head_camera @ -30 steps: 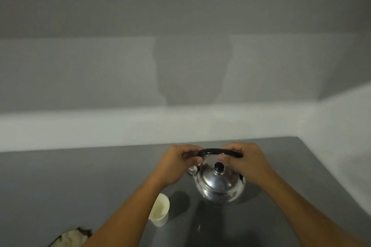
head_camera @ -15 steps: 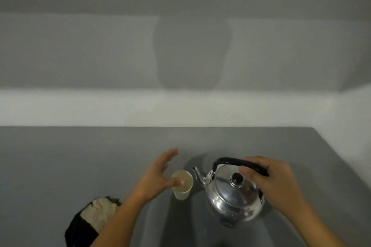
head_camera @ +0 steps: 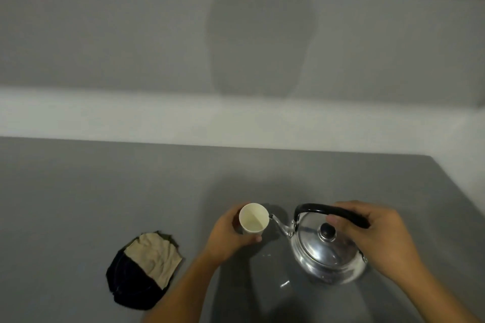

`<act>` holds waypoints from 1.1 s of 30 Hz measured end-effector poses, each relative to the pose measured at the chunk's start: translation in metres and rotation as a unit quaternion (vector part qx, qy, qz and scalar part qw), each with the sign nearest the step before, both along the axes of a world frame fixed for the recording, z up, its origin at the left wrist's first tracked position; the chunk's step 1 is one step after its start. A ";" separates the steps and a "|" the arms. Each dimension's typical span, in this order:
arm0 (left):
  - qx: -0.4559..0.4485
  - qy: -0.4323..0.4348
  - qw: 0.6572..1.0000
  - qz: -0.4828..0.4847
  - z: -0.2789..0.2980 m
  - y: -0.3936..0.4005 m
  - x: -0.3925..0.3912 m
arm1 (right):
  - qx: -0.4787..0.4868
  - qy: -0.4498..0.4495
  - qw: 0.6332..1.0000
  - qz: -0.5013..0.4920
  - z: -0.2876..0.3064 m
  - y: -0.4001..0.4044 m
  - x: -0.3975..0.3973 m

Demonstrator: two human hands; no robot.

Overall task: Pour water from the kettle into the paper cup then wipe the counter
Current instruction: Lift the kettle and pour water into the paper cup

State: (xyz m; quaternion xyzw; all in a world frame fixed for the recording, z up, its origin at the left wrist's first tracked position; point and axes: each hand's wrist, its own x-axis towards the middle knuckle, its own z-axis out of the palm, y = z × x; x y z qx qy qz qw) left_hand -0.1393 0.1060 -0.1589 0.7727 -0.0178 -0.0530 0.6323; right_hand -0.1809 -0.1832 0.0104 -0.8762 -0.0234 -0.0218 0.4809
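Observation:
A shiny metal kettle (head_camera: 325, 252) with a black handle and black lid knob stands on the grey counter (head_camera: 105, 191). My right hand (head_camera: 375, 238) grips the right end of the handle. The spout tip sits right at the rim of a white paper cup (head_camera: 253, 217), which stands upright just left of the kettle. My left hand (head_camera: 231, 236) is wrapped around the cup from the near left side. A crumpled beige and dark cloth (head_camera: 145, 267) lies on the counter to the left of my left forearm.
A pale wall ledge (head_camera: 183, 118) runs along the counter's far edge, and the counter's right edge (head_camera: 456, 186) slants toward me. A few small wet spots (head_camera: 284, 283) glint on the counter in front of the kettle.
My left hand left the kettle handle and closed around the cup. The kettle spout now meets the cup's rim. The view shifted, and the cloth came fully into sight.

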 end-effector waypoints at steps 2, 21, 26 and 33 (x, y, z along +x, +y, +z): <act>-0.005 0.000 1.000 0.019 -0.005 -0.003 0.000 | -0.007 0.000 1.000 -0.001 0.001 0.002 0.001; -0.017 0.021 0.998 0.050 -0.013 -0.009 -0.001 | -0.145 -0.052 0.982 0.106 0.021 0.023 0.042; -0.017 0.027 0.998 0.052 -0.014 -0.009 -0.001 | -0.175 -0.050 0.975 0.131 0.022 0.023 0.050; -0.021 0.030 0.998 0.053 -0.019 -0.008 0.001 | -0.185 -0.061 0.970 0.143 0.028 0.025 0.058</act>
